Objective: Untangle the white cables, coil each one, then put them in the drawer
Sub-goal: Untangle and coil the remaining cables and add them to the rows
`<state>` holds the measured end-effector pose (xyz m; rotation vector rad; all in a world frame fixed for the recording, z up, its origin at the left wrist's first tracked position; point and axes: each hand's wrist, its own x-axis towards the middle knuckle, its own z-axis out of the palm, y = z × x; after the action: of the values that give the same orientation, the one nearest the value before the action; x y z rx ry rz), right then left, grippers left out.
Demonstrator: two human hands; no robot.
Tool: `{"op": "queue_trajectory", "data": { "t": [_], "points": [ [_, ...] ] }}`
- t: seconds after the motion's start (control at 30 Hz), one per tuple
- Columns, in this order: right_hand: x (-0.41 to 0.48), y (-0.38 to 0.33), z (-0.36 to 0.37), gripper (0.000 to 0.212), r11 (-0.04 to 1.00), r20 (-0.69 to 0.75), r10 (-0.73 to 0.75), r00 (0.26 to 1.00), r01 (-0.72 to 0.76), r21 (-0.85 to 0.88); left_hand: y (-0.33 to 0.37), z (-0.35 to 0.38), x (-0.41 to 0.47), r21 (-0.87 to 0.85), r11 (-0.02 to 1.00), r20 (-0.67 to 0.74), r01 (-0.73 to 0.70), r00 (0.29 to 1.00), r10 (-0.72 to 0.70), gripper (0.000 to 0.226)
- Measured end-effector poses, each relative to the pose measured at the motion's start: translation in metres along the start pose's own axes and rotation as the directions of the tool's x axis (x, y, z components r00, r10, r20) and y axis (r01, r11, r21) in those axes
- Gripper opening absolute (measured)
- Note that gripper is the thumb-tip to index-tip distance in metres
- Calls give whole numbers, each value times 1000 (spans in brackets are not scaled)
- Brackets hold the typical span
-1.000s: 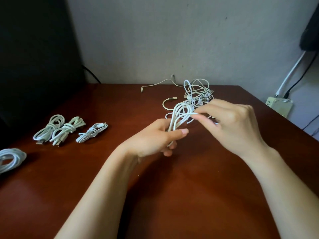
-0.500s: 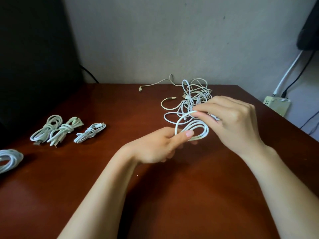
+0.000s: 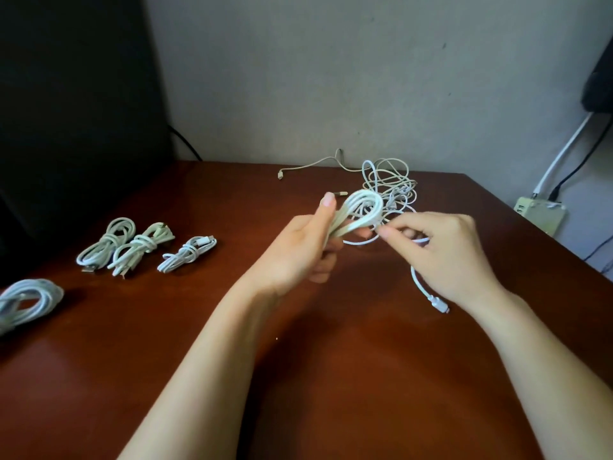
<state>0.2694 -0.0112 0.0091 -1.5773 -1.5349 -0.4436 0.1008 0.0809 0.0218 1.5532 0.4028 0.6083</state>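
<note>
Flipped upright since earlier, the floppy, light-looking coil (image 3: 363,203) is gripped at its waist (best spot tbh) over the desk (image 3: 199,376) by the left hand (image 3: 298,254), tail (image 3: 417,281) pinched by the right hand (image 3: 447,257).

White rubber-sheathed cable (image 3: 363,207) folded into several long loops, looped end up, leaning right; lower part gripped in left hand (image 3: 298,247). Free tail pinched by right hand (image 3: 444,250), dropping below it to pale plug (image 3: 438,304); contact with brown wooden table (image 3: 232,343) unclear. Tangled heap of thin white cables (image 3: 393,180) just behind, near table's far edge; cream strand (image 3: 308,167) trails left from it. Three small knotted white cable bundles (image 3: 142,249) side by side at left. Bigger white coil (image 3: 28,298) at left edge.
</note>
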Motion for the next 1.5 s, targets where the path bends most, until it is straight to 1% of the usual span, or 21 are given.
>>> {"op": "queue_trajectory", "data": {
  "t": [0.07, 0.17, 0.27, 0.33, 0.47, 0.57, 0.63, 0.7, 0.77, 0.8, 0.83, 0.9, 1.0, 1.03, 1.1, 1.17, 1.23, 1.3, 1.37, 1.43, 1.5],
  "points": [
    [-3, -8, 4, 31, 998, 43, -63, 997, 64, -12, -4, -3, 4, -74, 997, -115, -4, 993, -5, 63],
    [-7, -20, 11, 29, 987, 110, -156, 982, 159, -22, -11, -8, 8, -155, 988, -289, 10, 956, -55, 62],
    [-11, -31, 17, 26, 971, 138, -235, 962, 240, -19, -16, -9, 10, -193, 981, -397, 9, 914, -86, 59],
    [-14, -35, 20, 26, 961, 177, -270, 947, 275, -6, -18, -10, 12, -232, 973, -434, 0, 895, -104, 58],
    [-18, -43, 24, 26, 948, 257, -319, 913, 311, 72, -23, -16, 13, -295, 955, -437, 28, 885, -161, 64],
    [-19, -48, 23, 27, 940, 268, -340, 901, 324, 105, -24, -17, 13, -290, 955, -457, 66, 867, -199, 52],
    [-18, -49, 21, 26, 929, 240, -369, 898, 356, 99, -26, -18, 13, -188, 978, -497, 88, 851, -172, 45],
    [-16, -49, 18, 22, 910, 178, -415, 892, 409, 68, -29, -18, 12, 75, 992, -502, 101, 864, -50, 51],
    [-13, -48, 15, 22, 890, 107, -454, 885, 456, 3, -28, -14, 9, 399, 912, -447, 94, 888, 104, 58],
    [-11, -47, 14, 23, 883, 78, -465, 882, 469, -32, -26, -10, 6, 512, 855, -405, 83, 901, 156, 59],
    [-10, -46, 11, 25, 881, 48, -466, 883, 469, -59, -23, -5, 4, 583, 810, -353, 56, 916, 190, 59],
    [-6, -44, 7, 28, 895, -4, -444, 896, 443, -57, -19, 3, 0, 653, 757, -225, -21, 949, 221, 55],
    [-1, -37, -2, 31, 944, -49, -331, 942, 331, 3, -22, 12, 0, 700, 704, -57, -116, 974, 218, 50],
    [1, -33, -5, 29, 959, -60, -282, 958, 283, 24, -24, 15, 0, 686, 715, -11, -139, 980, 200, 53],
    [5, -23, -10, 23, 978, -70, -190, 979, 195, 75, -25, 21, -1, 603, 780, 78, -169, 985, 153, 53],
    [7, -14, -14, 23, 983, -40, -109, 993, 114, 143, -24, 24, -3, 504, 845, 150, -177, 982, 117, 48],
    [8, -8, -16, 16, 974, -1, -12, 1000, 12, 226, -23, 26, -4, 399, 901, 187, -170, 977, 102, 49],
    [9, -3, -15, 4, 945, 43, 105, 993, -114, 308, -20, 28, -4, 268, 953, 190, -142, 977, 93, 53],
    [9, 3, -12, 11, 913, 98, 192, 976, -215, 347, -19, 30, -3, 125, 986, 170, -107, 982, 85, 55],
    [7, 4, -7, 2, 898, 156, 246, 957, -285, 336, -17, 30, -2, 6, 996, 130, -92, 987, 90, 57],
    [2, 4, -2, 18, 937, 190, 209, 959, -252, 241, -14, 29, -2, -71, 993, 55, -90, 994, 94, 60]
  ]
}}
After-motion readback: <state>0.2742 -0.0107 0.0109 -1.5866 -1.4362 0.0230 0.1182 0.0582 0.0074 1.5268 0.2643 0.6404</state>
